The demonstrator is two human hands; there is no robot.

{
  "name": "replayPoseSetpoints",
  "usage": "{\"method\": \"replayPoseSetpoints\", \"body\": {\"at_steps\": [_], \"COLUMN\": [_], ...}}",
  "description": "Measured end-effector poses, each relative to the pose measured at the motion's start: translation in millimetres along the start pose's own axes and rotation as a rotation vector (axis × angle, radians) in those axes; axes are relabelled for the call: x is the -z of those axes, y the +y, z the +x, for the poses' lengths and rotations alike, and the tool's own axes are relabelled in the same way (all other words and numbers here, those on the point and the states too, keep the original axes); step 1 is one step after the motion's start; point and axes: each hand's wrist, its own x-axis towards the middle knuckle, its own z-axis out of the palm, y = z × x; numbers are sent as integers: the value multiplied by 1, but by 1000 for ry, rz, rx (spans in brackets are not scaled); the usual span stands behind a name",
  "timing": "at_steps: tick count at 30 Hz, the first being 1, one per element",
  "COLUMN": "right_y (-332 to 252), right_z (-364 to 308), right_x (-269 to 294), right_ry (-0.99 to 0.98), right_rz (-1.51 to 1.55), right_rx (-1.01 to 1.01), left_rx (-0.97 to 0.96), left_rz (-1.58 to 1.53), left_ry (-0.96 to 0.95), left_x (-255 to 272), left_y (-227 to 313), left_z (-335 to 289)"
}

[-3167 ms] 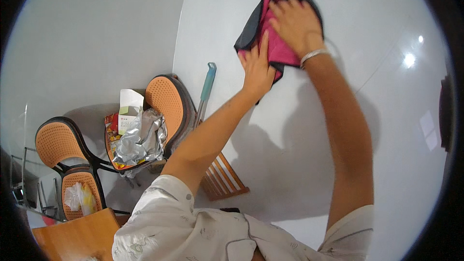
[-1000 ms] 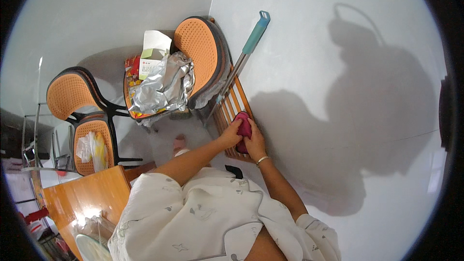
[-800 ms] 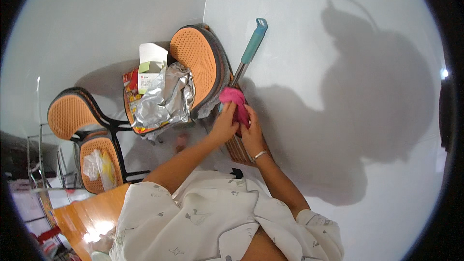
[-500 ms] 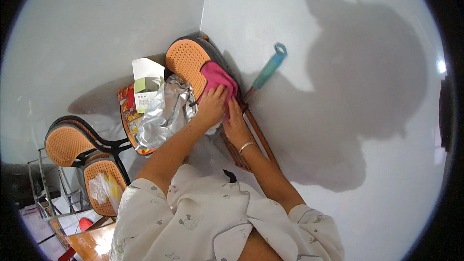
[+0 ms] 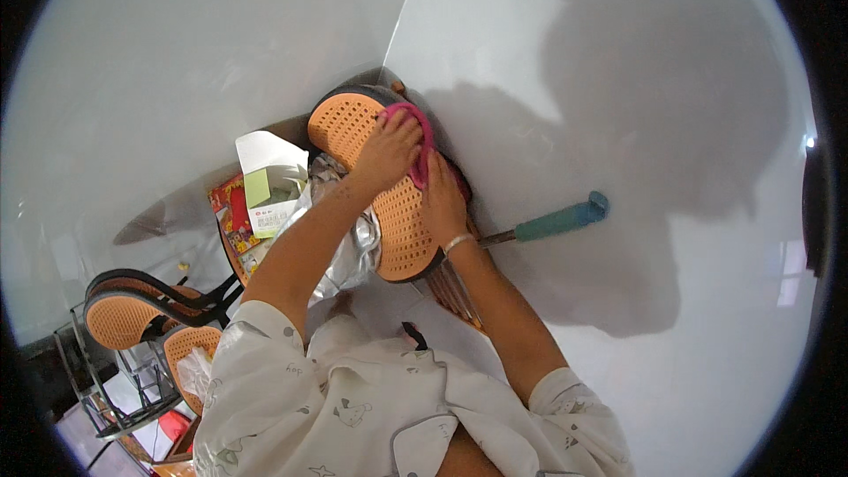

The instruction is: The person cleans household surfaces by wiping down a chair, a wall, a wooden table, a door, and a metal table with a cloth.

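Note:
A pink cloth (image 5: 425,128) lies bunched over the edge of an orange perforated chair backrest (image 5: 405,234) with a black rim. My left hand (image 5: 389,152) is closed on it, its curled fingers pressing it against the panel. Lower on the same edge, my right hand (image 5: 444,203) grips the cloth's lower part, and a bit of pink shows beyond that hand. Its fingertips are partly hidden. Crumpled silver foil sheeting (image 5: 358,252) sits just left of the backrest, partly behind my left forearm.
An open white-and-green box (image 5: 272,199) and red-and-yellow packaging (image 5: 234,216) lie left of the foil. Other orange chairs (image 5: 124,320) stand farther left, one carrying a plastic bag (image 5: 196,371). A teal handle (image 5: 561,221) juts out at right, near the grey wall (image 5: 495,26).
The cloth and both hands have moved up the backrest, uncovering its lower orange panel. The backrest has shifted in view, and the teal handle has swung down to the right.

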Motion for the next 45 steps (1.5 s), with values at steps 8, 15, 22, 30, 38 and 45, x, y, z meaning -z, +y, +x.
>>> {"method": "replayPoseSetpoints", "body": {"at_steps": [8,15,22,30,38,45], "right_y": [-28,-26,-16,4,19,14], "right_z": [113,72,-21,-129,-68,27], "right_x": [-19,-7,-6,-10,-49,-38], "right_ry": [-176,-151,-64,-468,-665,-508], "right_rz": [-190,-214,-398,-544,-820,-907], "right_rx": [43,60,208,424,628,644], "left_rx": [343,420,347,532,783,912], "left_rz": [59,6,-461,-610,-705,-786], "left_ry": [-76,195,270,55,29,-45], "left_x": [-13,-43,-132,-147,-115,-101], "left_y": [-105,-68,37,153,156,123], "left_z": [30,10,-96,-225,-230,-142]}}
